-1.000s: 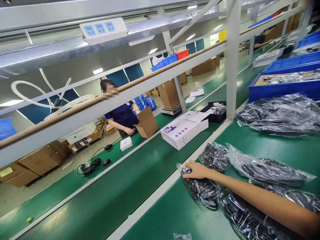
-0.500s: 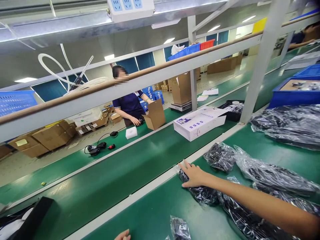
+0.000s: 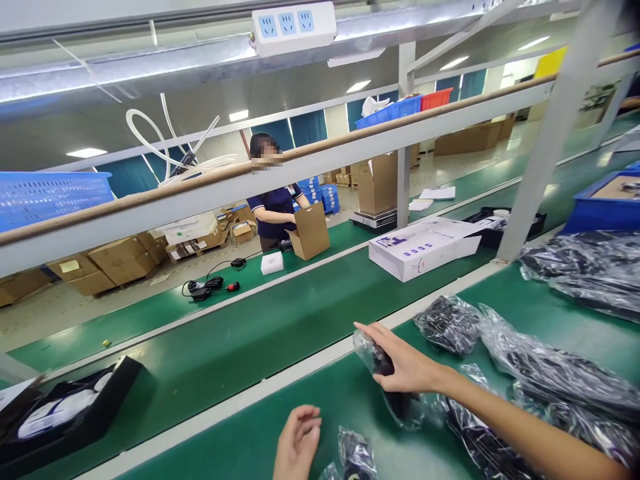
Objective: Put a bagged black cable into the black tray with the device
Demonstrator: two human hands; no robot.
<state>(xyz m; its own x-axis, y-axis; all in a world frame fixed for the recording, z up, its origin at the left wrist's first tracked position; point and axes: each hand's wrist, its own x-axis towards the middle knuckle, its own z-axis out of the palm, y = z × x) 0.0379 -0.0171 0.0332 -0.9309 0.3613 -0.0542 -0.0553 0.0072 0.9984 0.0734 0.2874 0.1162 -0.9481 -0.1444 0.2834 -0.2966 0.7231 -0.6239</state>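
Note:
My right hand (image 3: 405, 363) grips a clear plastic bag with a black item inside (image 3: 381, 365) and holds its end slightly off the green bench (image 3: 300, 407). My left hand (image 3: 296, 445) hovers low at the bottom edge, fingers loosely curled, holding nothing. It is right beside a small bagged black item (image 3: 356, 455). More bagged black items (image 3: 450, 322) lie to the right of my right hand, and a long bag (image 3: 550, 373) stretches past my forearm.
A green conveyor belt (image 3: 240, 340) runs past the bench, carrying a white box (image 3: 423, 245) and an open black tray (image 3: 70, 413). Across the belt a person in a dark shirt handles a cardboard box (image 3: 310, 230). A blue bin (image 3: 605, 203) stands far right.
The view has shifted left. My right hand closed around the bag and lifted its end. My left hand has risen into view at the bottom. The black tray has come further in.

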